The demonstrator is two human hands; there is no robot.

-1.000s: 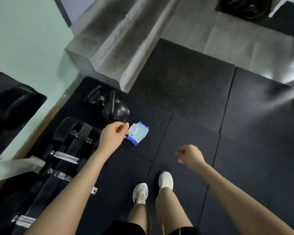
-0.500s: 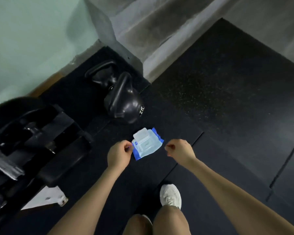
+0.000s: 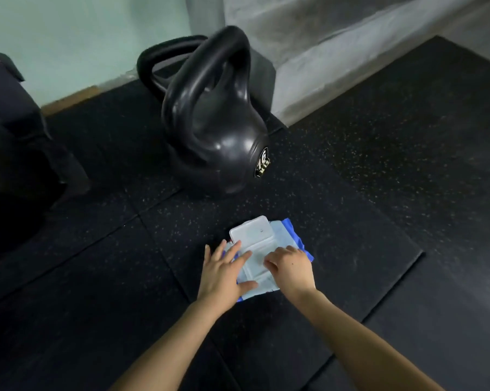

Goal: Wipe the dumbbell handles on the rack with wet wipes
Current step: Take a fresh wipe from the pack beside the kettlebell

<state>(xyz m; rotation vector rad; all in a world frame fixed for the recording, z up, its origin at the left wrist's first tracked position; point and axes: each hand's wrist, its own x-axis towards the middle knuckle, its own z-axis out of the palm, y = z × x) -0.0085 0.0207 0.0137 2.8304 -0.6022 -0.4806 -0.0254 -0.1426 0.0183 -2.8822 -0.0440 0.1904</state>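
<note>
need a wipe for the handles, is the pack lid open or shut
Open. The white lid lies flipped back off the pack, toward the kettlebell; the right hand has its fingers at the opening.

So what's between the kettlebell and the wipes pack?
Only bare rubber floor mat separates the kettlebell from the wipes pack, as the head view shows.

Probably a gym: black kettlebells (image 3: 212, 131) stand on speckled rubber floor mats (image 3: 379, 170).
</note>
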